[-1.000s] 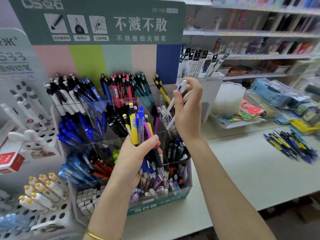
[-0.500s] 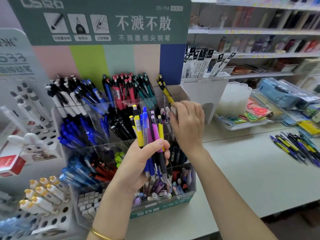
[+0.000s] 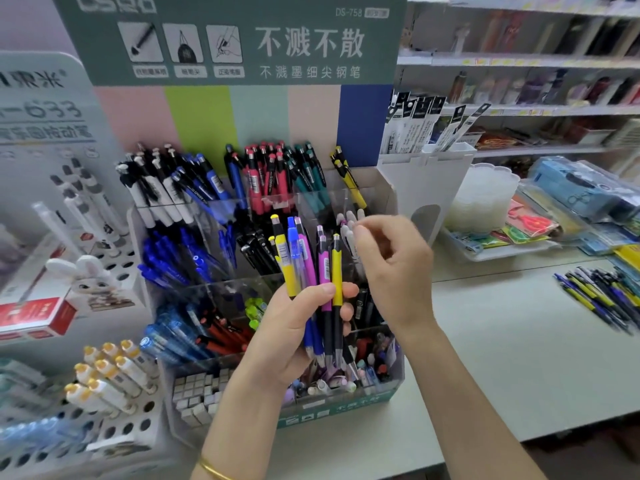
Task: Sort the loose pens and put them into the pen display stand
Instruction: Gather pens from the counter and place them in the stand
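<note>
Yellow, blue, pink and magenta pens (image 3: 289, 261) stand fanned in the left hand (image 3: 287, 337), which grips them by their lower barrels in front of the pen display stand (image 3: 382, 192). The right hand (image 3: 394, 271), half a second ago pressed down over the white pens (image 3: 348, 233) in a compartment on the stand's right side, has lifted slightly. Its fingers are curled just beside their tops, and blur hides whether they pinch one. More loose pens (image 3: 602, 296) lie on the table (image 3: 502, 358) at right.
</note>
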The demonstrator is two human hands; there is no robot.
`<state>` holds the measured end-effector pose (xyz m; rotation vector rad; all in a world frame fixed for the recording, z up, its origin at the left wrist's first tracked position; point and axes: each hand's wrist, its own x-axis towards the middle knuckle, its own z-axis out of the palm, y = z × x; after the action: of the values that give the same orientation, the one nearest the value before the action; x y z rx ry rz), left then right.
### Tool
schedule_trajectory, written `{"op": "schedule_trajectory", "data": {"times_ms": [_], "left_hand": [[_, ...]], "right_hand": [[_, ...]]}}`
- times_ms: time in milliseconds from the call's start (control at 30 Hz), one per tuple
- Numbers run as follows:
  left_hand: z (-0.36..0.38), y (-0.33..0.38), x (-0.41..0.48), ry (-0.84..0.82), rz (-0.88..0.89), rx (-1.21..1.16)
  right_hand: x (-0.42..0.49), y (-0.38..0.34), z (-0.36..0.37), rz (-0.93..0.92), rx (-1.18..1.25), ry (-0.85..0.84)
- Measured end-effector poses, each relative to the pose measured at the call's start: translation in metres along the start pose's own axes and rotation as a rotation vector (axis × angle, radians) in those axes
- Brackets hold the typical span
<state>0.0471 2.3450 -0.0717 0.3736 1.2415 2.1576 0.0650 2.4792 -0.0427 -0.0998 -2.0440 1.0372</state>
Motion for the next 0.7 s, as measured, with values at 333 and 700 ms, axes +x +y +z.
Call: {"op": "schedule_trajectory", "data": {"times_ms": [333,700], "left_hand": [[0.000,0.010,-0.013,0.318,0.055,0.215],[0.000,0.003,-0.010,0.452,0.105,0.599]], "right_hand": [[-0.002,-0.020,0.003,0.439,0.431,-0.204],[-0.003,-0.047,0.025,0.158,-0.042,-0.324]]}}
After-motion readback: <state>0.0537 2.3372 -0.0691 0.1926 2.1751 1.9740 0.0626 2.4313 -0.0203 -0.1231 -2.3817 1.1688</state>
